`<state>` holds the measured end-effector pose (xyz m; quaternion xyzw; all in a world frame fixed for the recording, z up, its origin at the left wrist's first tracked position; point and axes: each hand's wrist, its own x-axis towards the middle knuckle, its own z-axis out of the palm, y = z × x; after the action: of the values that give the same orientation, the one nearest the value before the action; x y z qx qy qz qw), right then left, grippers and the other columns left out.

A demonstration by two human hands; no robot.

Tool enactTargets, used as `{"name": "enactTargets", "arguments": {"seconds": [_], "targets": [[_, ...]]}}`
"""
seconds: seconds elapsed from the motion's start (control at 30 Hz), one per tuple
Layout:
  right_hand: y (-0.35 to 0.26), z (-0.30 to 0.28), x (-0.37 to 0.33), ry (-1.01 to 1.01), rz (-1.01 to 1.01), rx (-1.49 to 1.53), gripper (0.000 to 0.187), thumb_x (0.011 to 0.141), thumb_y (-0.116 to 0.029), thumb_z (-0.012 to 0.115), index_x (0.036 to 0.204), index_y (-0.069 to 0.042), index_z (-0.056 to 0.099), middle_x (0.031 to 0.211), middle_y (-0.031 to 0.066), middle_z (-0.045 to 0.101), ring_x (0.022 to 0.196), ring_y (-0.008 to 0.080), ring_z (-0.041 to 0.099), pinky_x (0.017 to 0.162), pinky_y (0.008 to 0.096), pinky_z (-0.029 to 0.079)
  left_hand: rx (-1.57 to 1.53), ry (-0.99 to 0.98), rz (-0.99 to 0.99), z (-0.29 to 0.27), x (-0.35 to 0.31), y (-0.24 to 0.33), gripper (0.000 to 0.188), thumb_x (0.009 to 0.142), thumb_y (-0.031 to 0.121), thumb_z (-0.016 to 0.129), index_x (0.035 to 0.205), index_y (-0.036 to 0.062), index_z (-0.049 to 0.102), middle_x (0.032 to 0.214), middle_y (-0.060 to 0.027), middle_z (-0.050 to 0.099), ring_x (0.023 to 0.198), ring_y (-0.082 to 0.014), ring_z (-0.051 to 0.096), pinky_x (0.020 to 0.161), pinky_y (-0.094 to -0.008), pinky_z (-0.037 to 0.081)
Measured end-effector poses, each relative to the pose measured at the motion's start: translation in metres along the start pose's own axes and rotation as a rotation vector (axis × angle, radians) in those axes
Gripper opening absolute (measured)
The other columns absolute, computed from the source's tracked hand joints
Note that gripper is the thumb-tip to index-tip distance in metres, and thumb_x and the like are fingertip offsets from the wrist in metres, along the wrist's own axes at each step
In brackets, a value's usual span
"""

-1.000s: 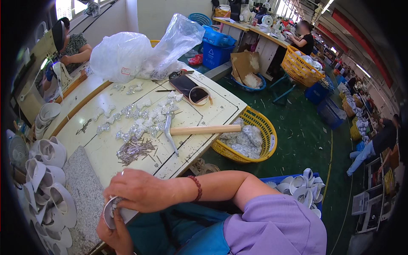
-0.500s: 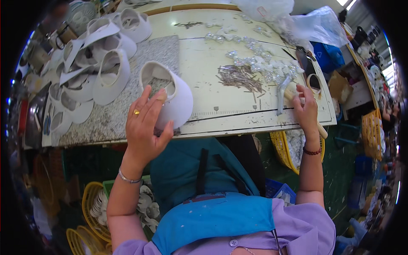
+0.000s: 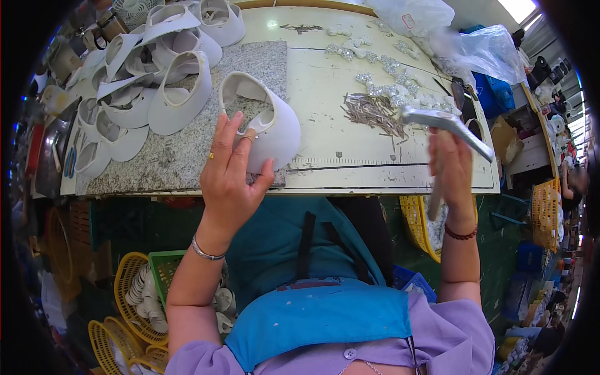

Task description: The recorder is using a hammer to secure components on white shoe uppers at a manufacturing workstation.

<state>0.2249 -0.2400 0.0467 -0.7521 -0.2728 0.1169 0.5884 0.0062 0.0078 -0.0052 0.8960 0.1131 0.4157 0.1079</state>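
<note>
My left hand grips a white shoe upper, with a rounded front and a looped back band. Its fingers reach into the opening and the thumb presses the outer side. This upper stands at the right edge of a speckled grey stone slab. Slightly blurred, my right hand is wrapped round the handle of a hammer, whose grey metal head is raised above the table's right side. Several more white uppers lie heaped on the slab's left part.
Beyond the hammer lie a pile of thin brownish strips and glittery silver bow-shaped pieces. Clear plastic bags sit at the far right. Yellow baskets stand below the table, near its front edge.
My right hand has taken up the hammer from the table and lifted it. My left hand still holds the upper; the whole view has shifted a little.
</note>
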Motion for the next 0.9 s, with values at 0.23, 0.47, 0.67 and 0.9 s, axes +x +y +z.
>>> {"name": "enactTargets", "arguments": {"seconds": [0.23, 0.47, 0.67, 0.9], "targets": [[-0.026, 0.099, 0.003, -0.542, 0.288, 0.323, 0.033, 0.097, -0.033, 0.045, 0.102, -0.002, 0.055, 0.069, -0.0034, 0.045, 0.051, 0.0023, 0.039, 0.040, 0.0179, 0.035, 0.143, -0.056, -0.010, 0.002, -0.006, 0.005, 0.036, 0.075, 0.016, 0.068, 0.107, -0.0004, 0.064, 0.121, -0.0111, 0.056, 0.117, -0.0355, 0.050, 0.092, -0.0426, 0.042], [-0.023, 0.137, 0.013, -0.589, 0.441, 0.447, 0.034, 0.100, -0.035, 0.040, 0.102, -0.002, 0.050, 0.068, -0.0030, 0.040, 0.051, 0.0033, 0.037, 0.039, 0.0191, 0.035, 0.130, -0.114, -0.130, 0.000, -0.005, 0.013, 0.032, 0.085, 0.016, 0.059, 0.112, -0.0008, 0.063, 0.123, -0.0106, 0.056, 0.123, -0.0348, 0.045, 0.099, -0.0426, 0.036], [-0.020, 0.139, 0.011, -0.538, 0.425, 0.445, 0.037, 0.099, -0.038, 0.039, 0.102, -0.002, 0.049, 0.069, -0.0030, 0.040, 0.051, 0.0033, 0.037, 0.037, 0.0188, 0.035, 0.137, -0.135, -0.158, 0.002, -0.004, 0.015, 0.032, 0.086, 0.016, 0.057, 0.113, 0.0003, 0.063, 0.124, -0.0091, 0.055, 0.124, -0.0337, 0.044, 0.099, -0.0424, 0.034], [-0.020, 0.139, 0.014, -0.577, 0.340, 0.290, 0.036, 0.099, -0.036, 0.040, 0.101, -0.001, 0.050, 0.070, -0.0023, 0.042, 0.052, 0.0023, 0.039, 0.040, 0.0191, 0.036, 0.139, -0.166, -0.169, 0.003, -0.004, 0.014, 0.031, 0.086, 0.014, 0.057, 0.113, 0.0005, 0.062, 0.126, -0.0076, 0.055, 0.125, -0.0335, 0.043, 0.099, -0.0418, 0.034]]}}
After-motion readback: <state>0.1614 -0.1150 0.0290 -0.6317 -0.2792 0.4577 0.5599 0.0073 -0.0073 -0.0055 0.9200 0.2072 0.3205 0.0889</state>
